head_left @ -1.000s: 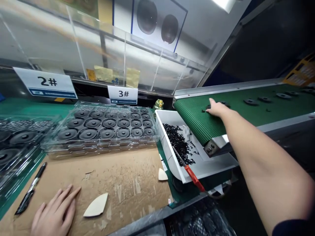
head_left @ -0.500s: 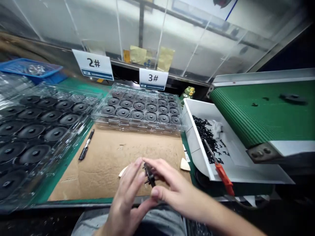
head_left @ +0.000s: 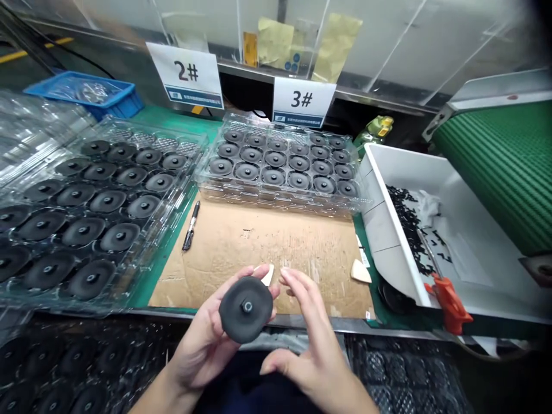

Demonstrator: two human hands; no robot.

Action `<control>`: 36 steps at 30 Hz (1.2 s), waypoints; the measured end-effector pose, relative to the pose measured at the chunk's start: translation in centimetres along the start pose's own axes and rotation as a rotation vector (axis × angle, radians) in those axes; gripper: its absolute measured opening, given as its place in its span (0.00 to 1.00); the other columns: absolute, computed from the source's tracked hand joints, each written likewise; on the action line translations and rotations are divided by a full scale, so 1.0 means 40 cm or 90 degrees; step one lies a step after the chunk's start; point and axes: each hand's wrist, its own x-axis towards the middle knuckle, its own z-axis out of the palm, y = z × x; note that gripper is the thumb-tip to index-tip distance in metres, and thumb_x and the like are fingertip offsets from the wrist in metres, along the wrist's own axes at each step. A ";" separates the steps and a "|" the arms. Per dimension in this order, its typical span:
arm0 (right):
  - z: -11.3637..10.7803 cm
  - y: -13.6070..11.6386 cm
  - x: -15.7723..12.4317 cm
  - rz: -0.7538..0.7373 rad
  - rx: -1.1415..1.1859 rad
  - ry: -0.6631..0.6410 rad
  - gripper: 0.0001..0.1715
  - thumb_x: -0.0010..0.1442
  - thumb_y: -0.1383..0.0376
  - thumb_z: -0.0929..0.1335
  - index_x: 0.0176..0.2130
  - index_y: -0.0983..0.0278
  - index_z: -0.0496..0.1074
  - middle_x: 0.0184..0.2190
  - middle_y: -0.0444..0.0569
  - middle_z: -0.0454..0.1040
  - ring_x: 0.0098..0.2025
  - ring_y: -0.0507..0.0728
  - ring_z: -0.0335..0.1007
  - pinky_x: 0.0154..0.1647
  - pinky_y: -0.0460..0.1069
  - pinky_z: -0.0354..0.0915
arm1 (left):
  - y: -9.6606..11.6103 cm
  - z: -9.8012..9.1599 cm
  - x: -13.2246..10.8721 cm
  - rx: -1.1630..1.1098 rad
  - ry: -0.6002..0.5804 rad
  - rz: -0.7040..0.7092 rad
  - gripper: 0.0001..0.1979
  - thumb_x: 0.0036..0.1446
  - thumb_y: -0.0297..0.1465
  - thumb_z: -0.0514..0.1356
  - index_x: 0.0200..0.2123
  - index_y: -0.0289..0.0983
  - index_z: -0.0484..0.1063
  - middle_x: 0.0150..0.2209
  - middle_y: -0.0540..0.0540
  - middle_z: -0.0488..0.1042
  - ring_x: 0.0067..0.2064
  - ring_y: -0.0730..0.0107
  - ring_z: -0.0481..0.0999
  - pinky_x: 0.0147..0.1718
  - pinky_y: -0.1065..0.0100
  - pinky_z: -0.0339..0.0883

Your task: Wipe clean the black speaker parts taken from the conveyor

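A round black disc with a small centre hub (head_left: 245, 309) faces me, held in the fingers of my left hand (head_left: 202, 348) just over the near edge of the cardboard sheet (head_left: 267, 253). My right hand (head_left: 313, 339) hovers beside the disc with its fingers spread, close to the rim and holding nothing. Behind the cardboard stands a clear tray of small black discs (head_left: 280, 167) under the "3#" sign (head_left: 303, 102). A larger clear tray of bigger black discs (head_left: 86, 201) lies to the left, near the "2#" sign (head_left: 186, 75).
A black marker (head_left: 190, 225) lies at the cardboard's left edge. A white bin (head_left: 390, 230) with small black offcuts and red-handled cutters (head_left: 446, 293) sits right, beside the green conveyor (head_left: 504, 167). A blue bin (head_left: 86, 92) is far left. More trays lie below the bench edge.
My right hand came back from the conveyor with a black disc. Both hands met over the cardboard, and the disc, edge-on before, now lies flat-faced in my left hand. The view swung left.
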 end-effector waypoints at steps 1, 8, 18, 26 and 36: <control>0.008 -0.005 0.003 -0.022 -0.033 -0.008 0.53 0.48 0.49 0.71 0.63 0.53 0.44 0.61 0.50 0.44 0.63 0.61 0.43 0.62 0.55 0.52 | 0.001 -0.004 -0.002 -0.029 -0.017 -0.001 0.24 0.56 0.36 0.58 0.56 0.40 0.62 0.62 0.44 0.56 0.60 0.51 0.58 0.54 0.56 0.61; 0.063 -0.034 0.030 -0.053 -0.038 -0.002 0.41 0.53 0.51 0.69 0.60 0.55 0.51 0.59 0.50 0.51 0.61 0.59 0.48 0.61 0.54 0.55 | 0.018 -0.024 -0.021 -0.126 -0.055 0.009 0.24 0.58 0.32 0.55 0.58 0.35 0.58 0.62 0.42 0.55 0.58 0.57 0.62 0.54 0.56 0.61; 0.080 -0.064 0.042 -0.064 -0.088 -0.013 0.40 0.52 0.54 0.71 0.59 0.56 0.53 0.57 0.50 0.55 0.58 0.59 0.53 0.55 0.52 0.61 | 0.038 -0.044 -0.035 -0.157 -0.106 0.010 0.24 0.59 0.32 0.53 0.59 0.33 0.57 0.59 0.42 0.60 0.57 0.52 0.62 0.54 0.56 0.61; 0.095 -0.064 0.043 -0.093 -0.075 0.011 0.40 0.51 0.54 0.72 0.57 0.57 0.54 0.55 0.50 0.58 0.57 0.59 0.56 0.55 0.53 0.62 | 0.042 -0.048 -0.044 -0.147 -0.123 0.014 0.23 0.60 0.33 0.52 0.59 0.36 0.57 0.58 0.43 0.63 0.56 0.55 0.64 0.54 0.57 0.61; 0.089 -0.058 0.036 -0.101 -0.061 0.024 0.39 0.52 0.55 0.72 0.57 0.57 0.53 0.54 0.51 0.59 0.56 0.58 0.56 0.56 0.53 0.61 | 0.035 -0.045 -0.041 -0.107 -0.107 -0.004 0.24 0.59 0.35 0.53 0.58 0.38 0.59 0.56 0.44 0.65 0.52 0.54 0.69 0.51 0.60 0.64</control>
